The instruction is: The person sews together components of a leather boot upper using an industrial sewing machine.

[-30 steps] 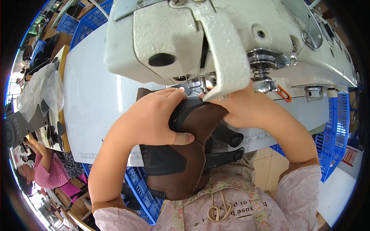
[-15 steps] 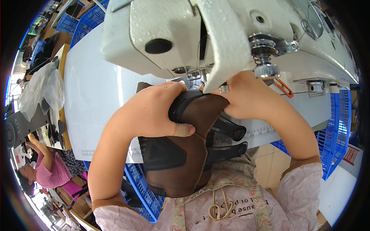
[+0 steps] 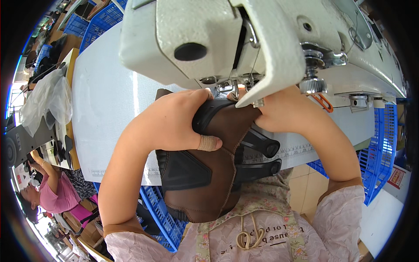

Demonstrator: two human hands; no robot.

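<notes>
A brown leather shoe upper [image 3: 218, 170] with black panels and black straps lies over the white table's [image 3: 104, 105] front edge, its top end under the needle of a white sewing machine [image 3: 262, 43]. My left hand [image 3: 174, 124] grips its upper left part, thumb taped and pressed on the leather. On the other side my right hand [image 3: 283, 115] holds the piece just below the machine head, which partly hides the fingers.
Blue plastic crates [image 3: 379, 148] stand at the right and below the table [image 3: 157, 214]. Another person in a pink top [image 3: 52, 192] sits at the lower left. Clear plastic bags [image 3: 43, 98] lie at the left by a second table.
The view has closed in on the machine head. Both hands have kept their hold and nudged the shoe upper slightly further under the needle.
</notes>
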